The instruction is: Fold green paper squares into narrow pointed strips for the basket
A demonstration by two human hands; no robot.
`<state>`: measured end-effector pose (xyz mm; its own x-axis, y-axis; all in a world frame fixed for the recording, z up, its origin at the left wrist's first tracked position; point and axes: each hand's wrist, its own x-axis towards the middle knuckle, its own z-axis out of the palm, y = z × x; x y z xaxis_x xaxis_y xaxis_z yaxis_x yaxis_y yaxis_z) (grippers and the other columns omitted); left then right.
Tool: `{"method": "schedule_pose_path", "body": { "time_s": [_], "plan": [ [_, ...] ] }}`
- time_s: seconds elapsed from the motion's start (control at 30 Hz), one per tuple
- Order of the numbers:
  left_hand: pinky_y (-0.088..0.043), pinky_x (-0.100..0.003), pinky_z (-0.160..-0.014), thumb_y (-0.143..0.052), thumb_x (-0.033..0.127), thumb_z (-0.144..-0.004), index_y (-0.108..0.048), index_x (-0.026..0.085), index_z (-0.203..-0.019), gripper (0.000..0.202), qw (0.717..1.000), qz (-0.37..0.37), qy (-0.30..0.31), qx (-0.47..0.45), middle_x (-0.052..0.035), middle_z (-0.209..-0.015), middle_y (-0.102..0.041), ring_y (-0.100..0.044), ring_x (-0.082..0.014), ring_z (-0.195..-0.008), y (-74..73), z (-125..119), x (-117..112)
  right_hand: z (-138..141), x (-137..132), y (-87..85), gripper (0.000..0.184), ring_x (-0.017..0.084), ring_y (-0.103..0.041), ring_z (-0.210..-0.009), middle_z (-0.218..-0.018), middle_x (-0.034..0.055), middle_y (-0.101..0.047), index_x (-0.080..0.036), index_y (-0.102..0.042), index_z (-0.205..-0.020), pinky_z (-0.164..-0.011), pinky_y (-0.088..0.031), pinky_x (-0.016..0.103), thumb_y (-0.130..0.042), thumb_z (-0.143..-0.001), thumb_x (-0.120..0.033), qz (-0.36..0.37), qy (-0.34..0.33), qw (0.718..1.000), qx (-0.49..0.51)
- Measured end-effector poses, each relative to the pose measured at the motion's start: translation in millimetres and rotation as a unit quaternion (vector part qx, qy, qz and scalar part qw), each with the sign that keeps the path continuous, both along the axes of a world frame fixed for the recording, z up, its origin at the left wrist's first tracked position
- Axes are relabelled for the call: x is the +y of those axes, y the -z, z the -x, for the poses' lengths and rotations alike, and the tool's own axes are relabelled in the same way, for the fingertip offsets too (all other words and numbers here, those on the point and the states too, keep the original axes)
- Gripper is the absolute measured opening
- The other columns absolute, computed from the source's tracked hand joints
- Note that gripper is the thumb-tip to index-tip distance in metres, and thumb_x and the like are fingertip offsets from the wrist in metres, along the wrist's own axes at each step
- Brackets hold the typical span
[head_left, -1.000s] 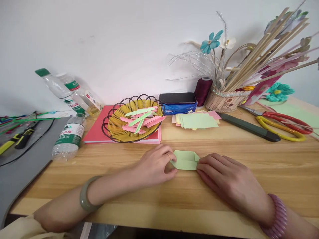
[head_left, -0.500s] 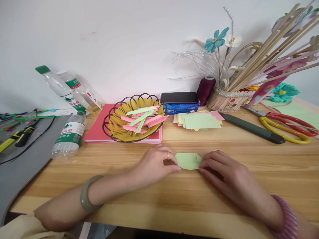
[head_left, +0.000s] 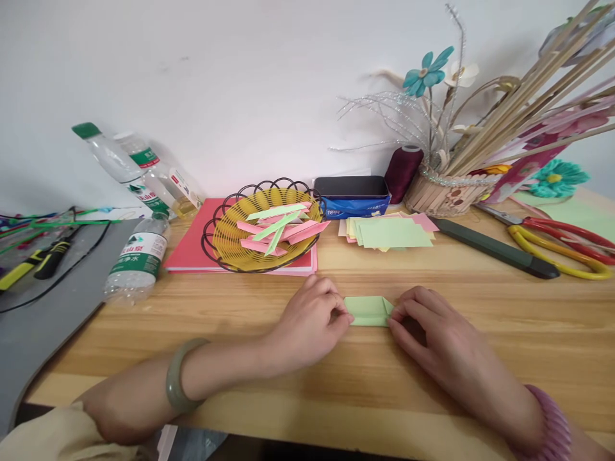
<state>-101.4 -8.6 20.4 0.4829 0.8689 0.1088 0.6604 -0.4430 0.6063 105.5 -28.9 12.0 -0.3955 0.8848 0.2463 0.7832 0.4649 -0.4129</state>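
A light green slip of paper [head_left: 368, 308] lies on the wooden table between my two hands. Its right end has a slanted corner fold, and a narrow strip is turned up along its near edge. My left hand [head_left: 314, 320] pinches the paper's left end between thumb and fingers. At the other end, my right hand [head_left: 432, 330] grips the folded corner in the same way. Beyond them stands a yellow woven basket [head_left: 225, 240] with several folded pink and green paper strips [head_left: 278, 227] inside. A stack of coloured paper slips [head_left: 396, 232] lies to its right.
Red paper sheets [head_left: 185, 246] lie under the basket. Plastic bottles [head_left: 137, 256] stand and lean at the left. Behind the slips are a blue tin [head_left: 355, 205] and a thread spool [head_left: 402, 173]. A dark green cutter [head_left: 500, 248] and scissors [head_left: 557, 246] lie at the right.
The paper's near edge, curved upward before, is now turned over as a straight, flat strip. Both hands keep hold of the ends. The whole view has shifted slightly.
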Motion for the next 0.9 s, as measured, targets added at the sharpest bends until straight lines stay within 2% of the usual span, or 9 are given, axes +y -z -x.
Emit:
{"method": "schedule_pose_path", "body": {
  "time_s": [0.4, 0.6, 0.9],
  "plan": [
    [-0.044, -0.034, -0.077, -0.054, 0.018, -0.078, -0.054, 0.016, -0.071, 0.007, 0.994, -0.040, 0.002, 0.105, -0.0031, -0.085, -0.050, -0.046, -0.0196, -0.090, 0.8, -6, 0, 0, 2, 0.6, 0.014, 0.018, -0.051, -0.069, -0.074, 0.0038, -0.051, -0.021, -0.047, -0.071, -0.063, -0.043, 0.033, -0.042, -0.083, -0.023, -0.025, 0.011, 0.998, -0.057],
    [-0.045, -0.034, -0.076, -0.053, 0.018, -0.078, -0.054, 0.017, -0.070, 0.008, 0.992, -0.048, 0.006, 0.116, -0.0034, -0.085, -0.049, -0.045, -0.0197, -0.089, -0.8, -7, 0, 1, 4, -3.5, 0.017, 0.018, -0.052, -0.065, -0.070, 0.0029, -0.052, -0.021, -0.048, -0.068, -0.060, -0.040, 0.033, -0.041, -0.083, -0.026, -0.035, 0.028, 0.994, -0.103],
    [-0.045, -0.033, -0.075, -0.053, 0.017, -0.078, -0.052, 0.017, -0.068, 0.009, 0.991, -0.044, 0.009, 0.128, -0.0032, -0.085, -0.049, -0.046, -0.0195, -0.089, -2.2, -8, 1, 1, 6, -9.4, 0.023, 0.018, -0.052, -0.063, -0.069, 0.0032, -0.051, -0.021, -0.049, -0.066, -0.059, -0.040, 0.032, -0.037, -0.085, -0.029, 0.011, 0.026, 0.991, -0.128]
  ]
}}
